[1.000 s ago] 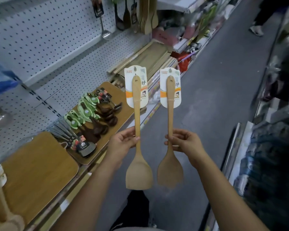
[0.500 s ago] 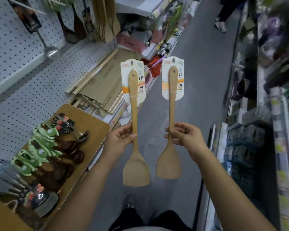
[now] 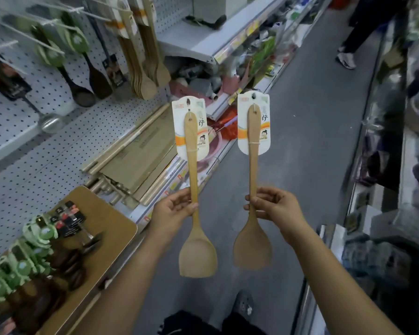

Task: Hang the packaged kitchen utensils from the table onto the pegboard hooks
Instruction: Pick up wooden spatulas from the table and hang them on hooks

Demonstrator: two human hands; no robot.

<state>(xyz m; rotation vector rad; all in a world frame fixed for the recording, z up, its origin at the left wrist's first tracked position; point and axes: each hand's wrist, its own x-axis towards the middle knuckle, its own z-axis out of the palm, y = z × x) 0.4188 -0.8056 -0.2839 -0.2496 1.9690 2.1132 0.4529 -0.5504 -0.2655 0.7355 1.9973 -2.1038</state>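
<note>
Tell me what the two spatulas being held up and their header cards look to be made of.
Left spatula, gripped by the left hand: pale wood or bamboo, apparently bare and matt; even tan tone, no shine. Right spatula, in the right hand: same look. Header cards: likely printed cardboard, white with an orange band and a punched hang hole; gloss unclear.

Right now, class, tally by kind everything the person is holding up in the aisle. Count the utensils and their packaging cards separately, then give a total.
Pale wooden spatulas: 2
White printed backing cards: 2
Total: 4
</note>
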